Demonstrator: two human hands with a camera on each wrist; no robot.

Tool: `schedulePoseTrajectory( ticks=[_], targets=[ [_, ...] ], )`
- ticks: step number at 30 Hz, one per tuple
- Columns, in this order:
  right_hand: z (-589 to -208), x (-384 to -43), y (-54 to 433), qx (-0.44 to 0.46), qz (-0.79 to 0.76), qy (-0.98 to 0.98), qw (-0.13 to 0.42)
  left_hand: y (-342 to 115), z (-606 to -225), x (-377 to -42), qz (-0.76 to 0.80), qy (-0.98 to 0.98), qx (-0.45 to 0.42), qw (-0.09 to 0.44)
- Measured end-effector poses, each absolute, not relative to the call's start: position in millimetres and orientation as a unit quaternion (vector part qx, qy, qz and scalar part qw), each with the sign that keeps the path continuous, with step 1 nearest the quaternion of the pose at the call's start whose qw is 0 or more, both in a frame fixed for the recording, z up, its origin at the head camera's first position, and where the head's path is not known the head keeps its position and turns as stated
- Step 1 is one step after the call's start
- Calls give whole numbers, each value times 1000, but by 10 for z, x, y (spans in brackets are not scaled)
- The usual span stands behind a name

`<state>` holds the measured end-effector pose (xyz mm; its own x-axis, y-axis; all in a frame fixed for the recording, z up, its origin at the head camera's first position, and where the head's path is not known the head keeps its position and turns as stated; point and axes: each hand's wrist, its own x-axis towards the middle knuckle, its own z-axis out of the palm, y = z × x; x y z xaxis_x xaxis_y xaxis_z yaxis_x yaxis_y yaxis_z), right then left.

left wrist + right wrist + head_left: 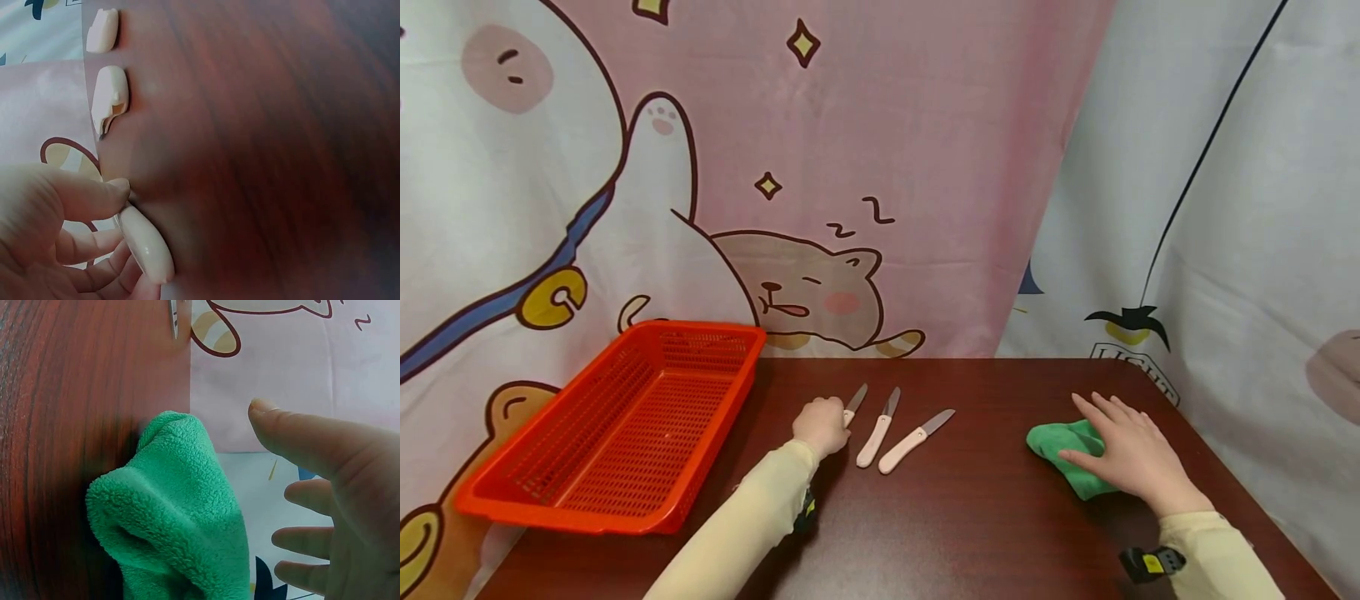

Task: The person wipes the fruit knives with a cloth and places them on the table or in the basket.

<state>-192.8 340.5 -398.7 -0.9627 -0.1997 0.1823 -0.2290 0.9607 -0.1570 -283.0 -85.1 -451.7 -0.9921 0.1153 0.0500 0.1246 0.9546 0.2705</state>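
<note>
My left hand [822, 427] is at the leftmost of three small fruit knives and pinches its pale handle [147, 244] between thumb and fingers. That knife's blade [857, 397] points away from me; the hand hides most of the handle in the head view. Beside it on the table lie a middle knife [874, 440] and a right knife [902, 451], both pale-handled. Over on the right, my right hand [1138, 458] hovers with spread fingers beside and partly over a crumpled green cloth [1060, 442]. In the right wrist view the thumb stands apart from the fuzzy cloth [181, 500].
An orange-red plastic basket [696, 475] with perforated walls stands at the table's left side. The dark brown wooden table [955, 533] ends at the back against a cartoon-printed curtain [940, 208]. A strapped wrist device [1152, 564] sits on the right sleeve.
</note>
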Motion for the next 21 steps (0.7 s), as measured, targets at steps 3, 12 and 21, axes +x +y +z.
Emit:
schedulePoseTrajectory(
  ticks=[3, 12, 21],
  targets=[
    [-4002, -1939, 3424, 107, 89, -987, 79, -836, -4524, -2837, -137, -989, -51, 12],
    [-4050, -1969, 3456, 106, 92, -988, 71, -812, -4547, -2830, -144, -988, -56, 22],
    [-4022, -2007, 3465, 106, 87, -988, 68, -833, -4524, -2791, -152, -984, -86, 26]
  ],
)
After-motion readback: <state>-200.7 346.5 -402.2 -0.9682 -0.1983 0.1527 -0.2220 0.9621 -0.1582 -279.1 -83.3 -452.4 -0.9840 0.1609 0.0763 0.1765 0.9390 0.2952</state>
